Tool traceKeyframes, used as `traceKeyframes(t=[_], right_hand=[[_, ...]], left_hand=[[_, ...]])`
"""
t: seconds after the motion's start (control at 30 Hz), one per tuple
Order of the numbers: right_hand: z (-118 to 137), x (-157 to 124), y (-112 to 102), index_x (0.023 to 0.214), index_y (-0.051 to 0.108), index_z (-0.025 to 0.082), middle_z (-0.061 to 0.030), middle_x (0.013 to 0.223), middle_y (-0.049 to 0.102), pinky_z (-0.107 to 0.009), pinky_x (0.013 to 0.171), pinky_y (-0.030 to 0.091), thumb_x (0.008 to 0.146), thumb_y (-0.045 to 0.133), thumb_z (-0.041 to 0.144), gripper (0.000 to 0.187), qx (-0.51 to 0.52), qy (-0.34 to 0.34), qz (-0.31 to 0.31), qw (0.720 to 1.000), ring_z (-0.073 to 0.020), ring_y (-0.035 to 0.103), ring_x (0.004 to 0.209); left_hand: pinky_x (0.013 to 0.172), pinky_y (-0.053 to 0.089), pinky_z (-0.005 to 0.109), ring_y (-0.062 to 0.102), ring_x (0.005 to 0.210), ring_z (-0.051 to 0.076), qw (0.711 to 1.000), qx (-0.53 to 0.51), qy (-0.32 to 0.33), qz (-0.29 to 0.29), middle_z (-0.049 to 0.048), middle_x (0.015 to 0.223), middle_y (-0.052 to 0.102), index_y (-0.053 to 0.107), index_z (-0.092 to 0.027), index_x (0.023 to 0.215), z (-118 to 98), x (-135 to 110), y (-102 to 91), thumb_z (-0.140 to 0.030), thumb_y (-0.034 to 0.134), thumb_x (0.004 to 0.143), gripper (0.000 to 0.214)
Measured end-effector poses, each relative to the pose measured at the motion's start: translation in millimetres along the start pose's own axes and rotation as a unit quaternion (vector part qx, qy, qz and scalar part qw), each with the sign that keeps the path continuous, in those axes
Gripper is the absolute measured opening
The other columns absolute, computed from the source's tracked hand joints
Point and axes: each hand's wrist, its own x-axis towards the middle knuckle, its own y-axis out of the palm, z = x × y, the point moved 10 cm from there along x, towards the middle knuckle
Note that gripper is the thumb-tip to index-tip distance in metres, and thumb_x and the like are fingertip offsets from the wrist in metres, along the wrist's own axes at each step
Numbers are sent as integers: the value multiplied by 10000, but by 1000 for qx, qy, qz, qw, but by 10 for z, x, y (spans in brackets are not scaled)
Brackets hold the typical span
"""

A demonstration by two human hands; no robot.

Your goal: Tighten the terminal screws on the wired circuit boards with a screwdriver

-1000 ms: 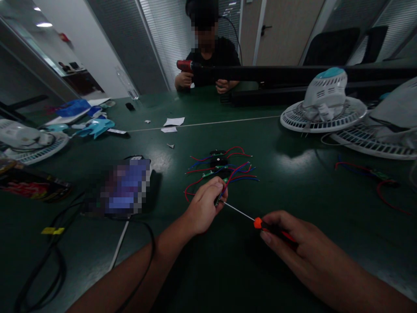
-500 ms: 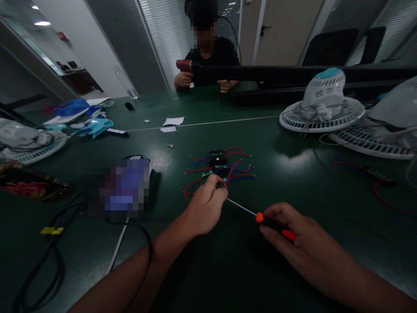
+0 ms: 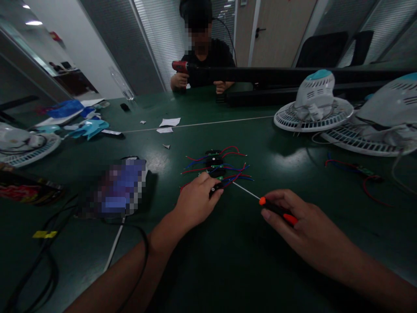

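Between the thumb and fingers of my left hand [image 3: 198,200] is a small black module [image 3: 215,188] with wires, low over the table. Just beyond it lie several similar wired modules [image 3: 214,162], black with green circuit boards and red and blue leads. My right hand [image 3: 299,217] is closed around the black and orange handle of a screwdriver [image 3: 278,209]. The screwdriver's thin shaft points up and left, its tip to the right of the held module and apart from it. My left fingers partly cover the nearest modules.
At the left stand a blurred-out screen device [image 3: 125,187], black cables [image 3: 54,252] and a dark can [image 3: 28,187]. White fan parts [image 3: 314,106] and another wired module [image 3: 366,171] lie right. Across the green table [image 3: 247,261], a person [image 3: 208,58] holds a red power drill [image 3: 180,66].
The screwdriver tip has come away from the module in my left hand. That module is now lower and turned, showing its black face. The whole view has shifted slightly.
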Motion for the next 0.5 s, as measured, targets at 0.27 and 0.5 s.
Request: traceKeyframes(t=[0.27, 0.5], right_hand=[[158, 7, 178, 1355, 541, 169, -119, 1054, 666, -430, 772, 552, 961, 344, 261, 450, -90, -66, 14, 994, -235, 675, 864], [170, 14, 254, 1359, 558, 184, -148, 1156, 578, -411, 576, 553, 934, 369, 221, 467, -163, -76, 8, 984, -204, 657, 655]], left_hand=[[794, 499, 328, 612, 873, 184, 999, -44, -14, -28, 62, 955, 637, 675, -157, 1029, 69, 14, -50, -261, 586, 854, 221], [791, 491, 332, 616, 845, 181, 997, -61, -12, -51, 56, 918, 657, 709, -175, 1036, 109, 13, -80, -262, 575, 871, 230]])
